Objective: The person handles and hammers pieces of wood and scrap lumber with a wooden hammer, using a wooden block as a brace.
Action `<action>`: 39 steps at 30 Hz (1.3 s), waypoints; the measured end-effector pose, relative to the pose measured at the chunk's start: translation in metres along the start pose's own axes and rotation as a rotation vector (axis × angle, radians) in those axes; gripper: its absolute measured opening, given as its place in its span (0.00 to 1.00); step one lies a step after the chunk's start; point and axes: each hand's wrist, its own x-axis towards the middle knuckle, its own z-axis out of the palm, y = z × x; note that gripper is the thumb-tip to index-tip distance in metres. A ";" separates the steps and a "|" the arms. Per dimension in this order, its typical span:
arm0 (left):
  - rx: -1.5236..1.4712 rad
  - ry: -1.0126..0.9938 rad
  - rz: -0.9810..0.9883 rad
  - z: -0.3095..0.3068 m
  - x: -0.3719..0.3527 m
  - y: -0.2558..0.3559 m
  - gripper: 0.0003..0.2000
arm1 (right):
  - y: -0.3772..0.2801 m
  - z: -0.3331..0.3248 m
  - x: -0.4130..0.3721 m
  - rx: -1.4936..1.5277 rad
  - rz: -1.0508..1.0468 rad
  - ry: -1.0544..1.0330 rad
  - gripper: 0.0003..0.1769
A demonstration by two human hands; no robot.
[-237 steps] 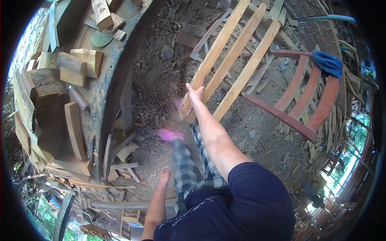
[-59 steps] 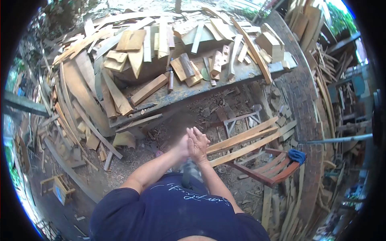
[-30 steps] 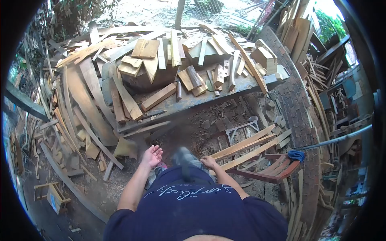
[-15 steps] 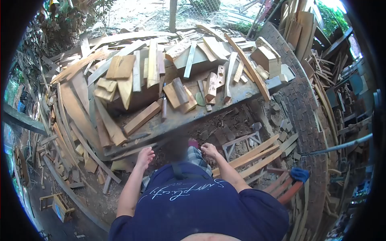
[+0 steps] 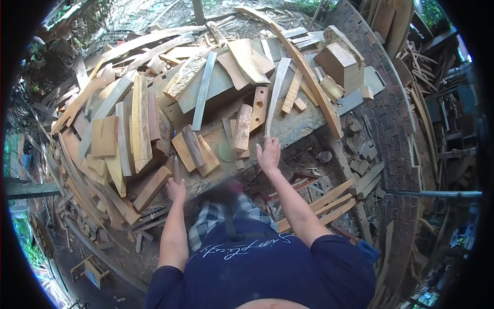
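My left hand [image 5: 176, 190] is at the bench's front edge, its fingers stretched forward at the near end of a slim tool with a brown handle [image 5: 176, 169]. To its left lies a squared wood block [image 5: 152, 188]. My right hand [image 5: 269, 155] reaches over the front edge with fingers apart, fingertips right at the lower end of a pale curved wood strip [image 5: 277, 92]. Left of that hand are a rough wood block [image 5: 242, 127] and a block with round holes [image 5: 259, 109]. A dark wood piece [image 5: 193, 147] rests across lighter boards between my hands.
The workbench [image 5: 309, 129] carries many offcuts. A long brown plank [image 5: 309, 77] slants across its right side, beside a large block [image 5: 342, 67]. Long slats [image 5: 329, 206] lie low at my right. A brick wall edge [image 5: 393, 129] runs along the right, and scrap wood covers the ground.
Both hands have moved forward from beside my body to the bench's front edge, the left to the brown-handled tool, the right to the pale strip. My view has shifted closer over the bench.
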 end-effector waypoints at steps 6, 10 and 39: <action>0.010 -0.045 0.097 -0.005 0.009 -0.008 0.25 | 0.053 0.025 0.038 -0.093 0.135 -0.212 0.40; -0.077 -0.081 0.178 -0.012 0.013 -0.019 0.23 | 0.092 -0.011 0.035 -0.087 0.123 -0.247 0.37; -0.365 0.422 0.580 -0.128 -0.070 0.068 0.16 | -0.086 0.094 -0.007 0.206 -0.022 -0.292 0.37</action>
